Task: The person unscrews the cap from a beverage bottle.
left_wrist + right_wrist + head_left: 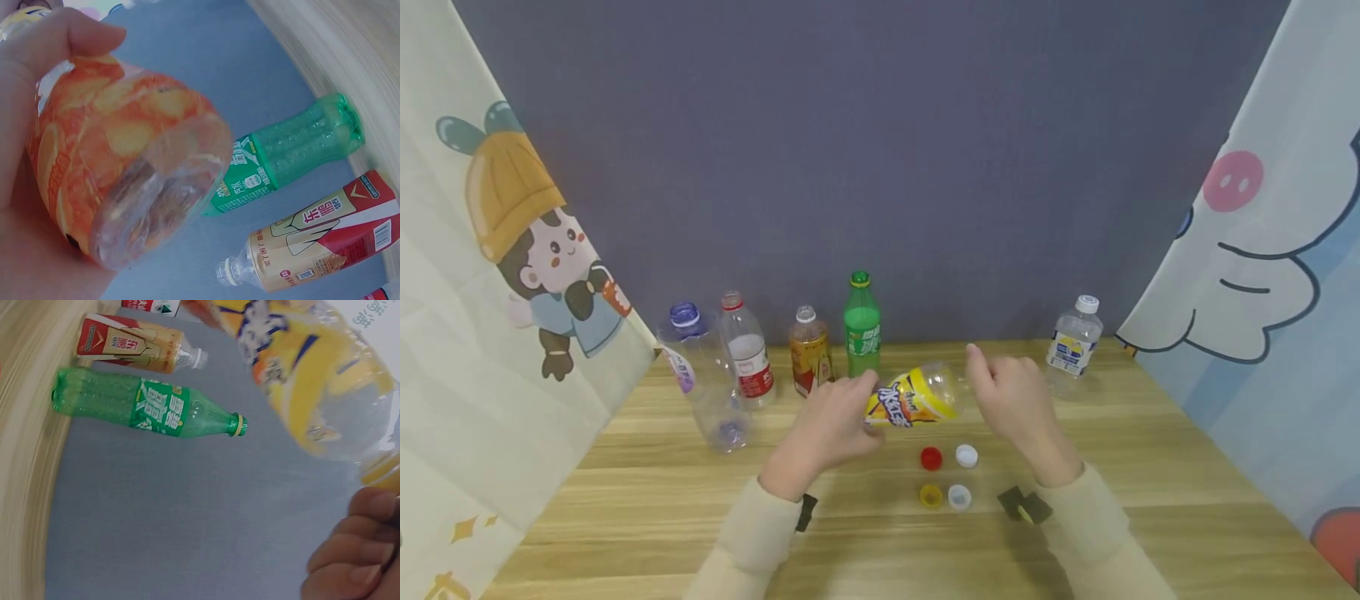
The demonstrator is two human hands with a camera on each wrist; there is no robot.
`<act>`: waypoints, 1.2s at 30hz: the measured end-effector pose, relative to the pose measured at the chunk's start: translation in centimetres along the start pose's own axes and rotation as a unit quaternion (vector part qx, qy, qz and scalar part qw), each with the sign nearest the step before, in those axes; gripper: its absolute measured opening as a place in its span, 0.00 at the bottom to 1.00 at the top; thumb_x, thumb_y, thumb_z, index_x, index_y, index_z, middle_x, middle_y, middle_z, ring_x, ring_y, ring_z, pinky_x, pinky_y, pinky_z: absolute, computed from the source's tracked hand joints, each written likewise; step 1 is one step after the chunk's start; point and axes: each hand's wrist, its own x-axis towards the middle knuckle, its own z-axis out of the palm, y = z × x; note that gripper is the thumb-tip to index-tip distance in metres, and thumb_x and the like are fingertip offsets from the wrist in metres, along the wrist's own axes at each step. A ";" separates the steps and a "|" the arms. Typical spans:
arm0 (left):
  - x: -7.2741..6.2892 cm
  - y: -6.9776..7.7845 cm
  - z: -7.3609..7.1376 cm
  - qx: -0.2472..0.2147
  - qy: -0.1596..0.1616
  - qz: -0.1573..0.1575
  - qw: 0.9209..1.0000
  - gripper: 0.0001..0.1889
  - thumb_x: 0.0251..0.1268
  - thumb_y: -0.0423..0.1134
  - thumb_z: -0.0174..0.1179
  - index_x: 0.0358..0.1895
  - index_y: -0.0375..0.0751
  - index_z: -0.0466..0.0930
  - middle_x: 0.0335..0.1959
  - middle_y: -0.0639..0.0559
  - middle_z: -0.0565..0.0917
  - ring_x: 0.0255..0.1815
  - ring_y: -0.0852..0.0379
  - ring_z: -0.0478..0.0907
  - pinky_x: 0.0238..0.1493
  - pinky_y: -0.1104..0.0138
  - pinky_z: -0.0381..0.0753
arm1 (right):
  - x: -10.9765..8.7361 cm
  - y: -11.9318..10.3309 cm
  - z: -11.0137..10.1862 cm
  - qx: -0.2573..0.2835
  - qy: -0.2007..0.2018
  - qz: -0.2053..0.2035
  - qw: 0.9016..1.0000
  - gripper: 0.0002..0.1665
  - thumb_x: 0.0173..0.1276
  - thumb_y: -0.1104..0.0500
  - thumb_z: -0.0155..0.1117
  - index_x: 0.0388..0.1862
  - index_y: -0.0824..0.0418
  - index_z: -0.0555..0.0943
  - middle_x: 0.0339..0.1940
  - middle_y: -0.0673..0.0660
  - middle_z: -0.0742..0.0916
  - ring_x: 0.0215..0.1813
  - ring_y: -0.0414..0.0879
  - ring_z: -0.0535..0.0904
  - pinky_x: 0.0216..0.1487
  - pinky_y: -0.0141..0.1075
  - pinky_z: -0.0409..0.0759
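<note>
My left hand (829, 423) grips a clear plastic bottle (917, 395) with a yellow and orange label around its lower body. The bottle is held tilted on its side above the table, its base showing in the left wrist view. My right hand (1017, 407) is at the neck end, fingers curled at the yellow cap (382, 470), which the fingers partly hide. Below the hands lie loose caps: a red cap (931, 458), a white cap (966, 456), a yellow cap (930, 497) and another white cap (959, 497).
Behind stand a purple-necked clear bottle (703, 383), a red-labelled bottle (749, 358), an amber-labelled bottle (811, 354) and a green bottle (862, 329). At right stands a white-capped bottle (1074, 337). A dark cloth wall (880, 167) closes the wooden table's back edge.
</note>
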 end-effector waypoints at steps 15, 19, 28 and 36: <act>0.1 0.3 -0.4 0.054 0.028 0.015 0.998 0.25 0.39 0.42 0.76 0.43 0.45 0.74 0.28 0.59 0.78 0.29 0.58 0.74 0.32 0.64 0.72 | -0.1 -0.5 -0.5 -0.025 0.013 0.057 0.998 0.38 0.82 0.42 0.40 0.08 0.54 0.60 0.08 0.48 0.64 0.15 0.46 0.60 0.21 0.40 0.60; 0.0 0.3 -0.4 0.057 0.028 0.016 0.998 0.25 0.39 0.42 0.76 0.43 0.46 0.74 0.27 0.59 0.77 0.27 0.59 0.73 0.30 0.65 0.73 | -0.1 -0.2 -0.6 -0.015 0.003 0.030 0.999 0.35 0.80 0.48 0.44 0.08 0.53 0.60 0.07 0.46 0.63 0.15 0.42 0.58 0.20 0.37 0.58; -0.4 0.4 -0.9 -0.076 -0.053 -0.012 0.996 0.28 0.43 0.42 0.76 0.50 0.46 0.73 0.33 0.60 0.80 0.31 0.62 0.76 0.31 0.66 0.76 | 0.4 0.6 0.2 0.066 0.137 -0.211 0.966 0.25 0.68 0.63 0.52 0.11 0.50 0.61 0.10 0.42 0.64 0.16 0.33 0.54 0.15 0.28 0.53; -0.3 0.4 -1.1 -0.034 -0.003 0.001 0.999 0.27 0.41 0.40 0.75 0.48 0.45 0.76 0.31 0.59 0.80 0.29 0.63 0.74 0.29 0.68 0.74 | 0.0 0.1 -0.4 0.034 0.101 -0.111 0.988 0.31 0.77 0.54 0.52 0.10 0.50 0.59 0.10 0.40 0.61 0.15 0.35 0.54 0.16 0.34 0.55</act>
